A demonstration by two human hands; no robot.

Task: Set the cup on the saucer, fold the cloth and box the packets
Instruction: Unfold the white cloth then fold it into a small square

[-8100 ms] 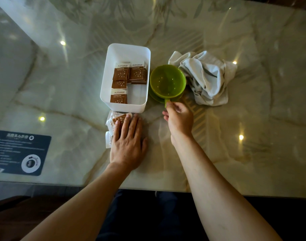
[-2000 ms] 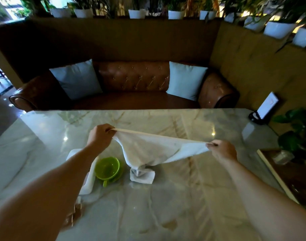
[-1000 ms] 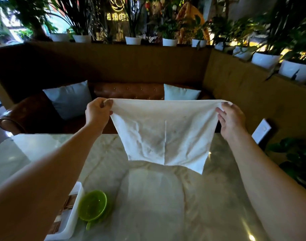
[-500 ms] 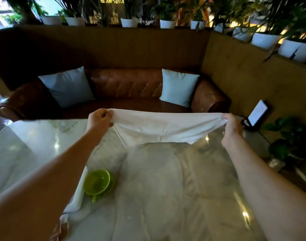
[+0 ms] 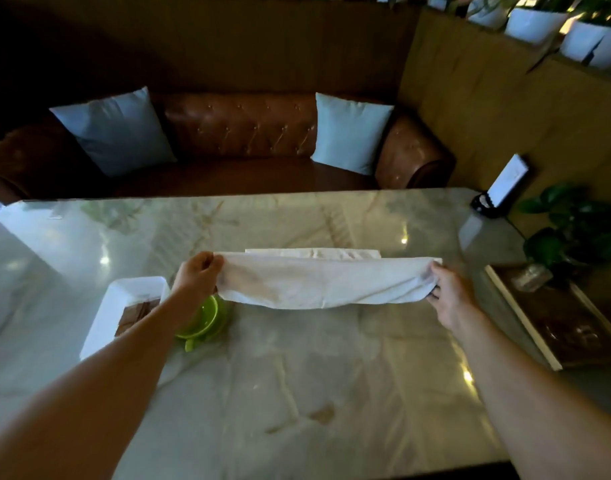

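A white cloth (image 5: 323, 280) is stretched between my hands just above the marble table (image 5: 297, 393). Its far edge lies on the table behind the held edge. My left hand (image 5: 198, 275) pinches the cloth's left corner, and my right hand (image 5: 448, 296) pinches the right corner. The green cup (image 5: 207, 318) sits on its green saucer under my left forearm, partly hidden by it. To the left stands the white box (image 5: 124, 303) with brown packets (image 5: 134, 315) inside.
A brown tray (image 5: 560, 323) sits at the table's right edge, with a potted plant (image 5: 571, 230) and a white card stand (image 5: 505, 183) behind it. A leather sofa with two pale cushions runs along the far side of the table.
The cloth was lifted from a crumpled heap, held up spread in the air, then lowered toward the table. Its far edge now rests on the marble, and my hands are lower and nearer.
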